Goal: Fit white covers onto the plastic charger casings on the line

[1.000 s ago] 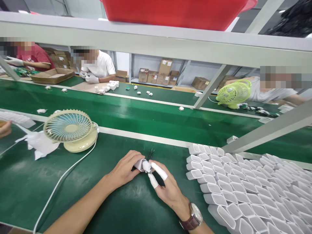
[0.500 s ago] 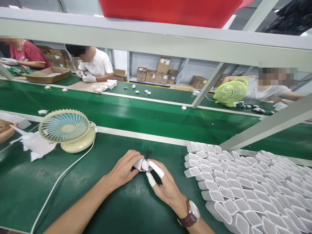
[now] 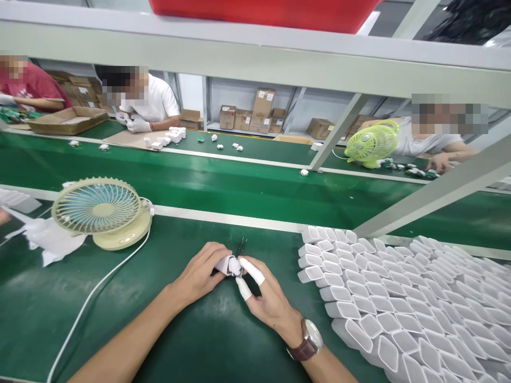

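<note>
My left hand point(image 3: 199, 274) is closed round a small white plastic part point(image 3: 227, 264) on the green mat point(image 3: 199, 340). My right hand point(image 3: 265, 298), with white finger cots on thumb and forefinger and a brown watch at the wrist, pinches the same part from the right. A pair of dark tweezers point(image 3: 241, 247) lies on the mat just behind the part. To the right lies a big stack of white open-ended plastic housings point(image 3: 383, 303).
A cream desk fan point(image 3: 99, 210) with a white cable stands at the left, white paper beside it. A green conveyor belt point(image 3: 239, 183) runs behind. Across it sit three other people, cardboard boxes, small white parts and a green fan point(image 3: 371, 143). Grey frame bars cross overhead.
Both hands stay together on the small white part. The view has shifted slightly, so everything sits a little lower-left in the picture.
</note>
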A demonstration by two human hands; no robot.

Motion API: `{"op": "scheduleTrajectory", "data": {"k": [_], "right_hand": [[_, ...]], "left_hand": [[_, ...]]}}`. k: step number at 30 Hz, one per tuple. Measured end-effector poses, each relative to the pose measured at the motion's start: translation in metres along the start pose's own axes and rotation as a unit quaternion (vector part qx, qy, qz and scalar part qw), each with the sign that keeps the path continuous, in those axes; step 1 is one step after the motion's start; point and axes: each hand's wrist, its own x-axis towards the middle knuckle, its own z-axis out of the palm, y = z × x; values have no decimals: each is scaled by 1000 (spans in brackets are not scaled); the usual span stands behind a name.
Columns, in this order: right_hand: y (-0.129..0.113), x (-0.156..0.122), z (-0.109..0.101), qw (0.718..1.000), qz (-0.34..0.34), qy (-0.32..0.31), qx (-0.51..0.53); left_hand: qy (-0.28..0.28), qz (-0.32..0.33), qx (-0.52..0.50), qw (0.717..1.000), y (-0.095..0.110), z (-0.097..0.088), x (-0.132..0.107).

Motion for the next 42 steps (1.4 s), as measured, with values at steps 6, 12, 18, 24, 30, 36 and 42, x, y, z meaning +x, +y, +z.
{"op": "scheduleTrajectory", "data": {"k": [6,12,18,24,30,36,42], "right_hand": [[2,-1,1,1000,-9,-5,-8],[3,1,1,1000,-12,-8,-11],[0,1,0,1000,-20,-3,2],[-1,3,-2,1000,-27,7,12],[-1,4,-2,999,-33,12,19],[-1,3,-2,999,-33,15,16],[1,3,-1,999,-37,8,15]], "left_hand": [[1,2,6,1000,1,0,0],[3,1,8,1000,1,1,1],[5,-2,10,1000,2,1,0],[5,-3,3,1000,3,0,0],[20,4,2,1000,6,0,1],[22,9,0,1000,6,0,1],[10,7,-14,1000,6,0,1]]}}
